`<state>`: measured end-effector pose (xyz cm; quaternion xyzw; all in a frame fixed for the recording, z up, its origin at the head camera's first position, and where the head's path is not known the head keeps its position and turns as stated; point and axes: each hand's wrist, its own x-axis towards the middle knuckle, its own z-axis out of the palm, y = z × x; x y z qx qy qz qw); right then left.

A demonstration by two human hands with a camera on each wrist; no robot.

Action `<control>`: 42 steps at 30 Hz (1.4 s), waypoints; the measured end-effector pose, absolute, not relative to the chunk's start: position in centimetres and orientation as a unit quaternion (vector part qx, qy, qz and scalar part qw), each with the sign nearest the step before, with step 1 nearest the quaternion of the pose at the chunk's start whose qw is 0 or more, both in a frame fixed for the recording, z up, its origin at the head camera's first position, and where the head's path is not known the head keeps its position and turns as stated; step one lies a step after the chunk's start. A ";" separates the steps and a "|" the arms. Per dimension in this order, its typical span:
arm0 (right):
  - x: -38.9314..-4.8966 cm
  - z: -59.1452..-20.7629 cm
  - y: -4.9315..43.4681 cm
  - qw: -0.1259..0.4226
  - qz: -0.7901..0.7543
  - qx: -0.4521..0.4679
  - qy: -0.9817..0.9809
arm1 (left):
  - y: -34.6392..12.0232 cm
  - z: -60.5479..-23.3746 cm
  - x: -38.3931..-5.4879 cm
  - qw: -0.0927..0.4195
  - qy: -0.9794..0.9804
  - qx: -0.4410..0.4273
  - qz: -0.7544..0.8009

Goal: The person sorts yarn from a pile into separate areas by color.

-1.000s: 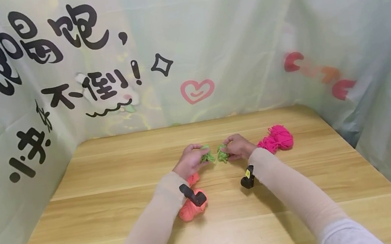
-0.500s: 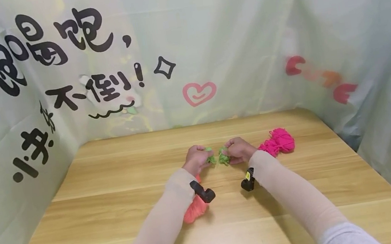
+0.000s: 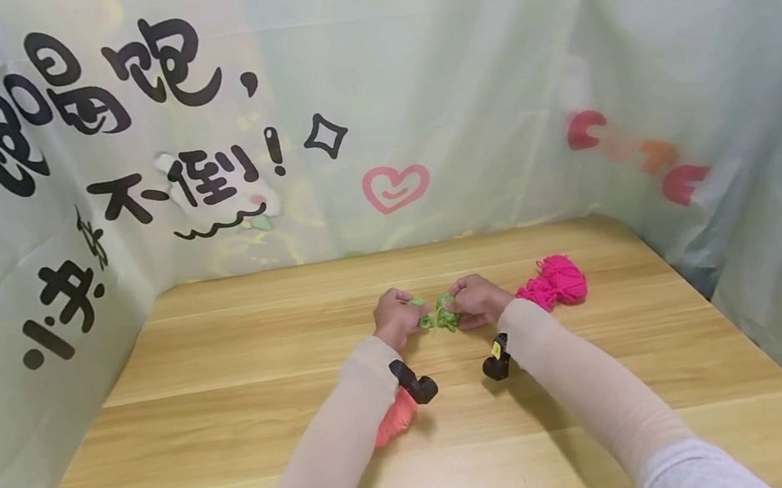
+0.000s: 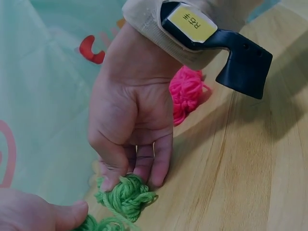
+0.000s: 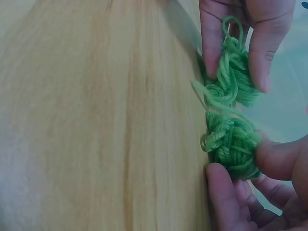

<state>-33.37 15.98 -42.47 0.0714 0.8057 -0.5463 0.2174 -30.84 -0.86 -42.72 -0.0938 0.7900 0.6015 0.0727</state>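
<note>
Over the back half of the table, my left hand (image 3: 394, 317) and right hand (image 3: 478, 298) face each other, close together. Between thumb and fingers, the left hand pinches one small bunch of green yarn (image 5: 236, 79). A second green yarn bunch (image 5: 233, 147) is pinched in the right hand, low over the wood. In the right wrist view the two bunches nearly meet, and a loose green strand lies across the gap between them. The left wrist view shows the right hand's bunch with its loops, while only part of the left hand's bunch shows at the bottom edge.
A bright pink yarn bundle (image 3: 561, 279) lies on the wooden table (image 3: 238, 435) beyond my right wrist. Coral yarn (image 3: 396, 418) rests beneath my left forearm, which hides much of it. A printed cloth (image 3: 475, 96) hangs around the table's back and sides.
My left hand has shifted slightly right, bringing its green yarn closer to the other bunch. The left forearm now covers more of the coral yarn. My right hand has hardly moved.
</note>
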 end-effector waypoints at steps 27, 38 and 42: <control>-33.3 -42.7 15.3 0.204 -0.569 0.070 0.794 | -1.4 -43.0 -31.0 0.066 0.823 -0.078 0.558; -32.9 -42.0 15.8 0.210 -0.572 0.059 0.790 | -2.2 -42.1 -30.5 0.142 0.776 -0.045 0.613; -32.7 -41.8 16.3 0.216 -0.572 0.048 0.790 | -2.6 -41.8 -30.4 0.161 0.762 -0.039 0.626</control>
